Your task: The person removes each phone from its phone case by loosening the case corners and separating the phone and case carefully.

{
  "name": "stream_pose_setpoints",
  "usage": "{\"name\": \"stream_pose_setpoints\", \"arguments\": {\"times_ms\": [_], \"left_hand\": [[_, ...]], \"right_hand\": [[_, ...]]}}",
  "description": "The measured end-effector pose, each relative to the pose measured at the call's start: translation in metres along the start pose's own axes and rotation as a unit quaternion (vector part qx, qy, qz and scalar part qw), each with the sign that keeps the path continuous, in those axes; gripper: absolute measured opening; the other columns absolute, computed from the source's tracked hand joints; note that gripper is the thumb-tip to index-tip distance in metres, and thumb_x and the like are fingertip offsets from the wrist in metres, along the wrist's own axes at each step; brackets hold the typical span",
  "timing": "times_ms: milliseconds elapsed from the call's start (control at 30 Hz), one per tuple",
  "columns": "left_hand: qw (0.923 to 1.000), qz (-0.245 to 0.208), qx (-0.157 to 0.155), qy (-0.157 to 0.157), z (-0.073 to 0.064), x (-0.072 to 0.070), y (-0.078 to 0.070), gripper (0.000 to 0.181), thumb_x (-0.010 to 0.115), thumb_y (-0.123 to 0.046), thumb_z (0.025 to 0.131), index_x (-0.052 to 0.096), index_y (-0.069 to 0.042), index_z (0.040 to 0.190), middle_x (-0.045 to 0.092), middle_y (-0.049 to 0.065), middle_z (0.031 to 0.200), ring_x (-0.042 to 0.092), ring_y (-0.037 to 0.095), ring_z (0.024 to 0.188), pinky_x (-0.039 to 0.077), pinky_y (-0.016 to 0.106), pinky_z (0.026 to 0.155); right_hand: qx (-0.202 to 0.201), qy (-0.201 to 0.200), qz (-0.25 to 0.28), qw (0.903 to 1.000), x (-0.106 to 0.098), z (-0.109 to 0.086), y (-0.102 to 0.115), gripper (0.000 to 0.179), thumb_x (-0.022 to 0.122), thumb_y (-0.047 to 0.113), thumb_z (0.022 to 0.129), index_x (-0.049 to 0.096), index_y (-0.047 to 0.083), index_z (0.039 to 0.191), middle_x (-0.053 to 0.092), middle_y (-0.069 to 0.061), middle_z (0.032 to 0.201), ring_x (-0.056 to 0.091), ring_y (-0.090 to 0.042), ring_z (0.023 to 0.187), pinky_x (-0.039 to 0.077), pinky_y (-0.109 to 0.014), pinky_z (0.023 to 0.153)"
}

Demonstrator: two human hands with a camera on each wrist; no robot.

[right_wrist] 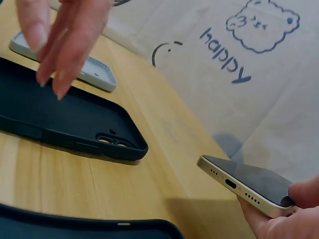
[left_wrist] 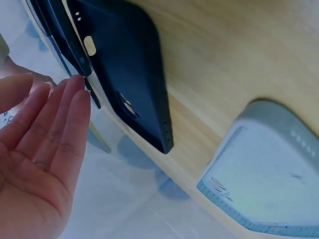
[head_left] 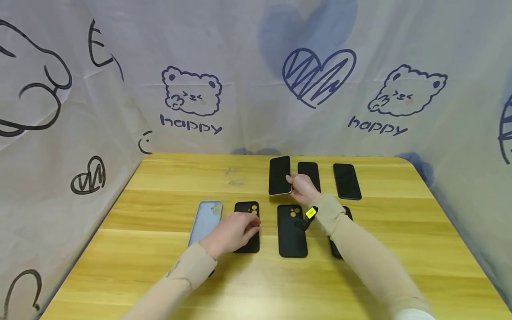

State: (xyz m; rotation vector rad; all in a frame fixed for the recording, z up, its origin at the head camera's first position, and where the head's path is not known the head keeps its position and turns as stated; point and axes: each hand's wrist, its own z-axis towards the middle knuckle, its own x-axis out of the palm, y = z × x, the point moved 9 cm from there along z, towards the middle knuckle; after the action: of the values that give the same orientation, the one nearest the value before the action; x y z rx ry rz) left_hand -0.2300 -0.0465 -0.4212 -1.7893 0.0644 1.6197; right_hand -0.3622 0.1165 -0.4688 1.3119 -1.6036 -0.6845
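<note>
My right hand (head_left: 304,189) pinches a phone (head_left: 279,175) by its right edge, thumb on the black screen, and holds it tilted above the back of the table. Its pale gold frame and charging port show in the right wrist view, where the phone (right_wrist: 244,177) is clear of the wood. Over a black phone case (head_left: 253,243) hovers my left hand (head_left: 232,233), fingers loosely bent and holding nothing. A light blue case (head_left: 206,220) lies to its left, partly covered by that hand and wrist. Another black case (head_left: 292,235) lies to the right.
Behind the right hand lies a second dark phone (head_left: 308,168), partly covered; a third phone (head_left: 347,181) lies farther right. The right forearm hides most of one more black case (head_left: 335,250). A printed cloth (head_left: 252,102) hangs around the wooden table (head_left: 180,178).
</note>
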Motion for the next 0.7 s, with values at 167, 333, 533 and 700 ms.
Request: {"name": "stream_pose_setpoints", "arguments": {"times_ms": [167,333,533,700], "left_hand": [[1.0000,0.004,-0.004,0.003,-0.004,0.002,0.004,0.020,0.064,-0.020,0.100,0.073,-0.009,0.115,0.076,0.004,0.108,0.071,0.013,0.086,0.057,0.027,0.075],[0.9999,0.011,-0.003,0.003,-0.005,0.004,0.003,0.021,0.064,-0.023,0.100,0.073,-0.010,0.115,0.075,0.003,0.108,0.071,0.013,0.086,0.058,0.027,0.075],[0.9999,0.015,-0.004,0.007,-0.005,0.004,0.003,0.022,0.064,-0.022,0.100,0.072,-0.010,0.116,0.075,0.004,0.110,0.070,0.013,0.087,0.058,0.028,0.077],[0.9999,0.010,0.003,0.001,-0.004,0.002,0.002,0.022,0.065,-0.020,0.100,0.072,-0.009,0.117,0.075,0.005,0.110,0.070,0.014,0.087,0.058,0.029,0.076]], "right_hand": [[0.014,-0.005,0.020,0.9997,0.010,0.016,-0.012,0.013,0.041,0.009,0.108,0.049,0.005,0.098,0.049,0.000,0.089,0.056,-0.010,0.085,0.050,-0.020,0.080],[0.026,-0.016,0.039,0.9988,0.013,0.028,-0.022,0.041,0.037,0.006,0.108,0.036,-0.001,0.149,0.039,-0.016,0.151,0.044,-0.026,0.142,0.040,-0.034,0.118],[0.015,-0.040,0.021,0.9989,0.010,0.038,-0.028,0.016,0.041,0.007,0.107,0.054,0.003,0.098,0.053,-0.010,0.113,0.057,-0.020,0.106,0.047,-0.026,0.095],[-0.015,-0.050,-0.057,0.9970,0.010,0.041,-0.021,0.040,0.045,0.010,0.107,0.032,0.012,0.070,0.030,-0.001,0.074,0.030,-0.015,0.065,0.030,-0.025,0.065]]}}
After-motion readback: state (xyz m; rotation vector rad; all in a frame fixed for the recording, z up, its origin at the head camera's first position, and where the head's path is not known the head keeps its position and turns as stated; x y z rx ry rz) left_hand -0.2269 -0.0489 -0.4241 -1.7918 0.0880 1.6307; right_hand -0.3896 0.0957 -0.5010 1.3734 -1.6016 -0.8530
